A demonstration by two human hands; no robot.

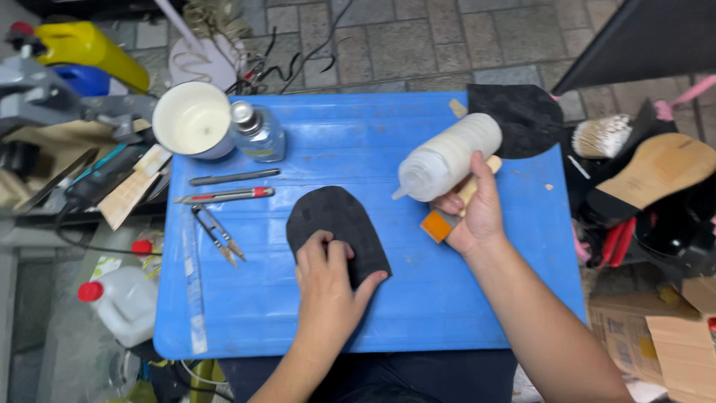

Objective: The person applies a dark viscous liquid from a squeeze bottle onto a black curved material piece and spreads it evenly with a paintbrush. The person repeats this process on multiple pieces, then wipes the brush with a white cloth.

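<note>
On the blue table (477, 298), the left hand (328, 287) pressed flat, fingers spread, on a thin, flexible-looking black sole piece (333, 224), while the right hand (477, 213) gripped a light, squeezable white bottle (451, 157) and a brush handle (447, 216).

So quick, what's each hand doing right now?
Left hand: open, pressed flat on the dark sole-shaped piece.
Right hand: closed, holding a white squeeze bottle and a wooden-handled brush.

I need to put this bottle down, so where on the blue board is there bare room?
The blue board is bare along its near edge, right of the left hand on the black sole piece, and below the right hand holding the squeeze bottle. The far left is crowded: white cup, glass bottle, cutters.
</note>
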